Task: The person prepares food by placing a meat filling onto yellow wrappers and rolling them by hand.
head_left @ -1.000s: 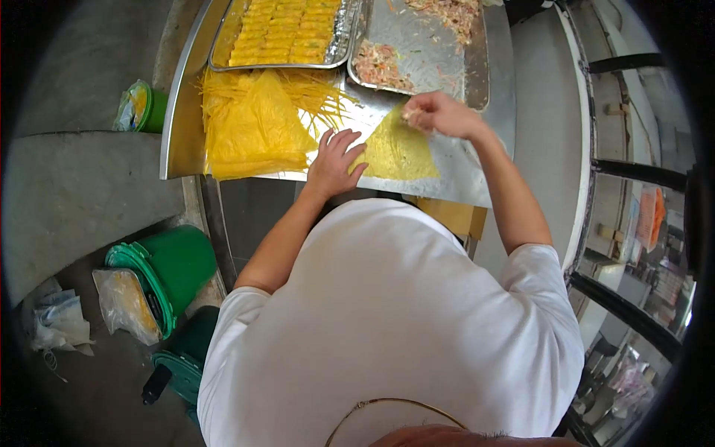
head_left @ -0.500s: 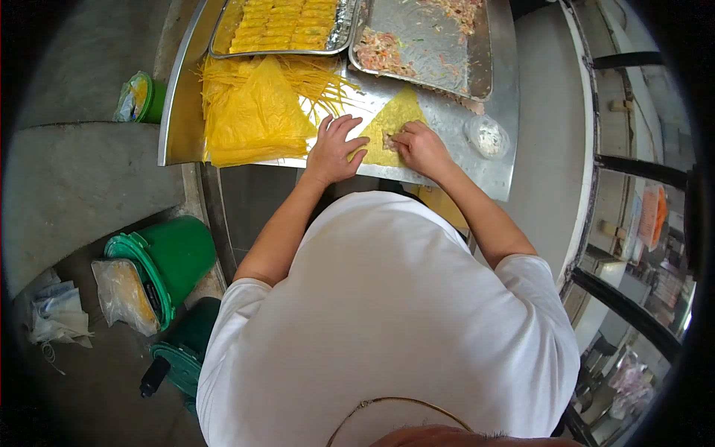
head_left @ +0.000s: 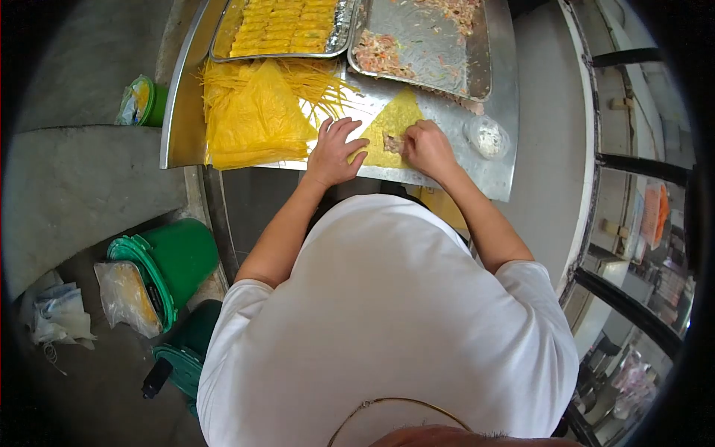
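A thin yellow triangular wrapper sheet point(head_left: 398, 112) lies on the metal table with its point away from me. A small lump of minced filling point(head_left: 392, 143) rests on its lower middle. My left hand point(head_left: 337, 151) is open, fingers spread, at the wrapper's left edge. At the right edge, beside the filling, my right hand point(head_left: 427, 147) has its fingers curled together; what they hold, if anything, is hidden. Left of my left hand lies a stack of yellow wrapper sheets point(head_left: 253, 119) with loose strips. A small clear bowl with white contents point(head_left: 489, 138) stands right of my right hand.
At the back, one metal tray point(head_left: 345, 37) carries rows of yellow rolls. Another metal tray point(head_left: 439, 63) holds minced filling. Green buckets point(head_left: 179, 261) stand on the floor to the left. Black railing bars point(head_left: 629, 309) run along the right.
My right hand has shifted slightly right, off the filling, and more of the lump shows. The left hand stays nearly in place.
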`<control>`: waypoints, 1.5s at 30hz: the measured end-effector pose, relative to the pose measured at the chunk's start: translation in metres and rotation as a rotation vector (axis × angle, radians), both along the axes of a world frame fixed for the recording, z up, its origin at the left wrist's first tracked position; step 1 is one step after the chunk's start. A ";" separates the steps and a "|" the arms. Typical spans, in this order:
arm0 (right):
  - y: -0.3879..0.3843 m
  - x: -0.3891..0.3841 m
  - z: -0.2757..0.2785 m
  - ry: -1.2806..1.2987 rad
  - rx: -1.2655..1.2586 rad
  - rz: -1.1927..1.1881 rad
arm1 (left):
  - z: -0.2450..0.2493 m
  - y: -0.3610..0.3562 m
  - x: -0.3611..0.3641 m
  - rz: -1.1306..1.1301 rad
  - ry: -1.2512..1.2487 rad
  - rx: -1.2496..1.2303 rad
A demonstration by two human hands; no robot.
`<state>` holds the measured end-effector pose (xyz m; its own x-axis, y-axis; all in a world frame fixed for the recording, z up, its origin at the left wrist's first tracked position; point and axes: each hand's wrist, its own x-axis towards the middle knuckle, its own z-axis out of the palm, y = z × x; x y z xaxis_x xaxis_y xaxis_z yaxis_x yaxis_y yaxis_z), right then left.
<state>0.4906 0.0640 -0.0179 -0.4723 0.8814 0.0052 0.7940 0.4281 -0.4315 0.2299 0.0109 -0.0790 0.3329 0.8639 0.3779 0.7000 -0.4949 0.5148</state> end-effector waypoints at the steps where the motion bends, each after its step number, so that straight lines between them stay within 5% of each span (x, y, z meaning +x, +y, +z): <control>1: 0.000 -0.003 0.000 0.006 0.067 0.074 | 0.001 0.000 0.000 0.000 0.004 0.000; 15: 0.009 0.018 -0.010 0.032 -0.064 0.178 | -0.002 0.000 0.001 0.006 0.012 0.004; 33: 0.006 0.034 0.001 0.078 -0.071 -0.045 | 0.002 0.001 0.002 -0.004 0.013 -0.008; 35: 0.009 0.030 0.010 0.316 -0.440 -0.264 | 0.001 0.001 0.001 -0.003 0.008 -0.006; 42: 0.010 0.034 0.001 0.053 -0.233 -0.245 | 0.000 0.001 0.000 -0.006 -0.008 0.057; 45: 0.008 0.049 0.002 0.101 -0.227 -0.424 | -0.003 0.000 0.001 0.045 -0.125 0.073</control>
